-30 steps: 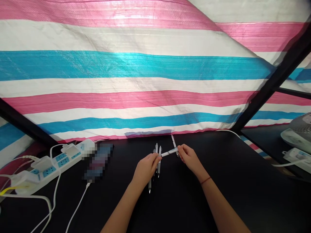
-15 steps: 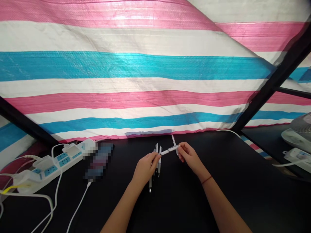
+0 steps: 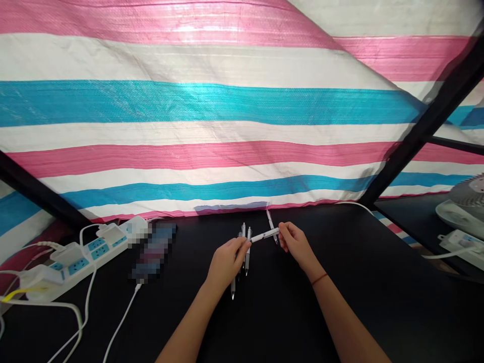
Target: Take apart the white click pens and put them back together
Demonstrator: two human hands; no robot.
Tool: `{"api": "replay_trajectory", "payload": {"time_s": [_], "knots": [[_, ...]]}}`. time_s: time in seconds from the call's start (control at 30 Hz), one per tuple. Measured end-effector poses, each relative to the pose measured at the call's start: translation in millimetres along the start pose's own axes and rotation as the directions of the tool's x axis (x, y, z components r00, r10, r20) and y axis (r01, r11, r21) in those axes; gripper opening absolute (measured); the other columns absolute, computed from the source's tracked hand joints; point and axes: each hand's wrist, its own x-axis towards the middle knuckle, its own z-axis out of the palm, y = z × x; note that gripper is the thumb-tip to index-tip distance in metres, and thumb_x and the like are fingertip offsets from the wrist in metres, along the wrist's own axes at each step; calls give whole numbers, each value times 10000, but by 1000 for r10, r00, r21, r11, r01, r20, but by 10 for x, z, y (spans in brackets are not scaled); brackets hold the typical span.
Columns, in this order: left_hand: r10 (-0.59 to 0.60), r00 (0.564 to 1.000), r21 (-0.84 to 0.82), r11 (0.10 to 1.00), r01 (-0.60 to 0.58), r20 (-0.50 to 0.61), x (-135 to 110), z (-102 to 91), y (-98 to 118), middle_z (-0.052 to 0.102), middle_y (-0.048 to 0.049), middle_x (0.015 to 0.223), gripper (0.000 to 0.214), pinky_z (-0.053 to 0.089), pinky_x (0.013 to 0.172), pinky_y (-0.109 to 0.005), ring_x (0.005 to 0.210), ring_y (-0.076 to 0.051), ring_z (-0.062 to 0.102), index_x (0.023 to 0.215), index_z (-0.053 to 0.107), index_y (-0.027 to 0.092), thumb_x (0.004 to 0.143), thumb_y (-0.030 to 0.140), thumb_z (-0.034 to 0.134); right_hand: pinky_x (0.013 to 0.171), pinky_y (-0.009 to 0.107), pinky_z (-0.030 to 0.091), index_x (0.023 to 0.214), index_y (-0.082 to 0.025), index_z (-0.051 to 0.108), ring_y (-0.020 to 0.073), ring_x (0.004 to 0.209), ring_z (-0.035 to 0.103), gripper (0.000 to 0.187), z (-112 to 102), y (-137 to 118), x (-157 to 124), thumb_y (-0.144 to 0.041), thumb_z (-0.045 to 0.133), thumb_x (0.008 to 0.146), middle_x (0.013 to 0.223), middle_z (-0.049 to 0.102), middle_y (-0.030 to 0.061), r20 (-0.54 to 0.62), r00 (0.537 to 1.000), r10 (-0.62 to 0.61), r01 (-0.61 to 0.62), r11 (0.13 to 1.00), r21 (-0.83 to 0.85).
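A white pen (image 3: 264,235) is stretched between my two hands, slightly tilted, above the black table. My left hand (image 3: 228,258) pinches its left end, and my right hand (image 3: 293,239) has thumb and fingers closed at its right end. Beneath and beside my left hand lie several more white pens (image 3: 247,259), partly covered by that hand. Another white pen (image 3: 269,220) lies on the table behind the held one, close to the striped sheet.
At the left, a white power strip (image 3: 109,250) with plugs and cables stands next to a blurred-out phone (image 3: 155,252) on a white charging cable (image 3: 123,322). A striped sheet (image 3: 234,106) hangs behind the black table (image 3: 302,312). A fan (image 3: 465,201) is at the right.
My right hand has shifted very slightly at the right end of the held pen, whose tilt is a little flatter. My left hand and the other pens look unchanged.
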Motion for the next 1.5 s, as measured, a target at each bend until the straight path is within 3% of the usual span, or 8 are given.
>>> {"api": "replay_trajectory", "payload": {"time_s": [0.1,0.5,0.7,0.83,0.93,1.1,1.3,1.5], "knots": [[3,1000,13,1000,-2,-6,4,-13,14,666,-33,840,324,449,721,-249,776,-174,626,948,632,228,930,402,360,397,226,292,614,-204,464,91,408,391,411,-5,-14,-12,-546,528,833,495,453,-45,34,999,-10,11,1000,-8],[-81,996,-14,997,82,33,11,-55,73,456,35,529,395,304,506,-225,494,-117,461,675,534,197,929,416,323,560,302,533,816,-194,566,169,658,589,322,48,-73,-33,-501,643,755,669,571,8,25,999,-27,23,988,151],[-40,999,-15,999,40,9,11,-51,56,526,16,601,355,342,550,-221,562,-133,511,737,554,204,930,400,330,446,253,492,857,-193,583,143,586,566,360,44,-35,-17,-539,611,762,720,577,14,7,997,77,-77,985,152],[-12,1000,7,1000,12,6,6,-32,42,547,4,643,340,362,590,-227,612,-143,530,767,568,207,933,389,333,436,230,435,661,-186,527,102,480,488,367,18,25,-8,-519,579,806,561,515,-23,39,999,22,-25,997,72],[-33,999,7,999,33,12,6,-28,26,512,17,600,354,342,564,-226,582,-134,515,710,538,203,933,391,336,450,234,430,700,-188,543,102,486,489,324,5,27,-4,-490,611,796,571,528,-24,43,999,-9,5,996,93],[-102,994,-44,994,100,-39,15,-52,-12,495,38,568,353,329,546,-222,549,-120,503,701,538,198,928,392,351,463,245,464,823,-193,587,118,530,525,287,-32,-17,25,-454,677,746,613,552,-21,-66,998,9,6,975,221],[-154,980,-194,973,128,-126,16,-71,-41,629,-19,821,328,419,718,-260,785,-165,586,899,598,197,948,327,300,523,270,537,814,-188,611,145,639,594,341,-120,-23,58,-459,742,654,717,601,10,-252,964,90,-4,946,324],[-151,967,-196,974,110,-207,41,-17,-119,627,-58,947,268,439,794,-303,893,-196,586,1025,585,187,929,305,364,563,273,557,856,-175,622,171,710,644,354,-147,-18,53,-427,755,645,799,670,43,-258,962,94,-14,955,297]]}}
